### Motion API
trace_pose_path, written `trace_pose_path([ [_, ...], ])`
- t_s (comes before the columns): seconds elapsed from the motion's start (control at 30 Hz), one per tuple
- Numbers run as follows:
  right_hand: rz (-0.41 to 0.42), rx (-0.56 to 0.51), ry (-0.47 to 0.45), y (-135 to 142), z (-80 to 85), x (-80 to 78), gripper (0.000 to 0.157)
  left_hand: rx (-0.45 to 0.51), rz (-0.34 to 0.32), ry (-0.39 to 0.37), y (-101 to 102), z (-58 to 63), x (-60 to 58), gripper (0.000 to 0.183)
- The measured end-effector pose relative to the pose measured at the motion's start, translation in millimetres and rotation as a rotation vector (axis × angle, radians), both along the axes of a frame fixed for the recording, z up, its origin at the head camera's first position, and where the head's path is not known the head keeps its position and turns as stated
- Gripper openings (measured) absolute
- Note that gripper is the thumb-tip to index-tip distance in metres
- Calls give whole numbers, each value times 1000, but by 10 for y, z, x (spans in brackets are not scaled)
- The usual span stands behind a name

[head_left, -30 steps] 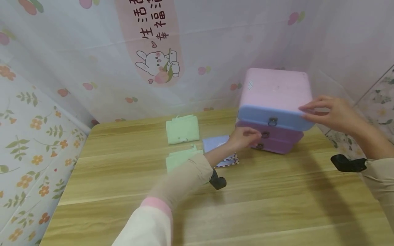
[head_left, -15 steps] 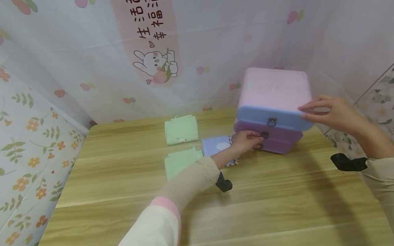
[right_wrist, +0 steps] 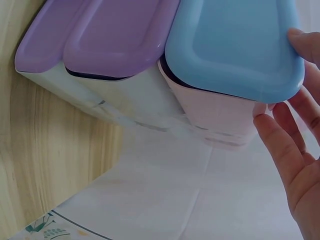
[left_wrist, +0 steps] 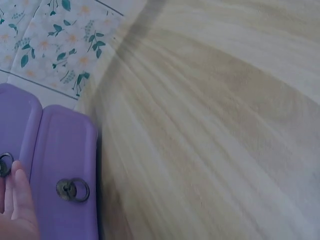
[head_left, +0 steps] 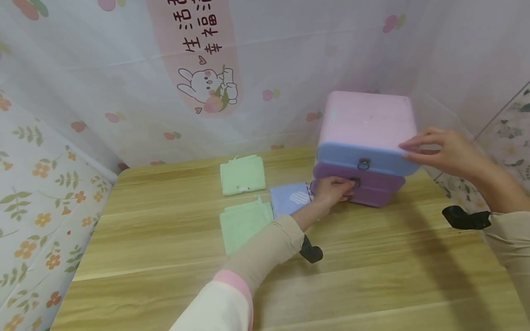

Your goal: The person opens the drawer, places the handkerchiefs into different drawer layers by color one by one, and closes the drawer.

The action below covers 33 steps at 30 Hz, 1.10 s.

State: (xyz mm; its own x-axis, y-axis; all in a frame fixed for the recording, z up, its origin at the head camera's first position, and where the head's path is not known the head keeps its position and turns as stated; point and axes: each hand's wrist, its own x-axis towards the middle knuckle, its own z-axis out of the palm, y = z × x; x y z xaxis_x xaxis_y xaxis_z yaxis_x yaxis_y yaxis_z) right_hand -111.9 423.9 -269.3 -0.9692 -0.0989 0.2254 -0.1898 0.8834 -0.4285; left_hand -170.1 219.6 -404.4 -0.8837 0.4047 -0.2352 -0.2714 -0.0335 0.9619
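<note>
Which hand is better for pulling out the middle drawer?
Probably the left hand: its fingers are right at the ring of the middle drawer. The right hand is higher up, at the blue drawer's corner.

Two folded green cloths [head_left: 243, 175] on wooden table [head_left: 145, 239] — pale curtain [head_left: 298, 55] behind, rabbit print [head_left: 204, 84] — floral sheet [head_left: 45, 197] left.

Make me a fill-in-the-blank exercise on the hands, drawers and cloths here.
1. The right hand holds an edge of the top drawer front, which is colored ____.
2. Of top, middle and bottom, the left hand touches the ring pull of the ____ drawer.
3. The green cloths on the table number ____.
Missing words: blue; middle; two.
</note>
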Motion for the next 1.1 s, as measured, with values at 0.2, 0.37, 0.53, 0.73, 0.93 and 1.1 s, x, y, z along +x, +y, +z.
trace_pose_path([
  [0.2,-15,33,41,-17,-7,15,23,49,71,-20,88,6,48,12],
  [0.37,-1,53,99,-48,-24,10,21,54,82,-5,90,23,53,12],
  [0.53,31,54,143,-75,-32,10,18,26,75,12,56,31,44,11],
  [0.73,27,73,147,-105,-42,3,17,-42,123,-1,42,41,56,10],
  [0.93,-6,40,107,-90,-37,14,18,-132,85,-17,10,61,142,12],
  [1.1,-1,32,121,-82,-18,32,17,-123,76,-7,-58,75,246,12],
])
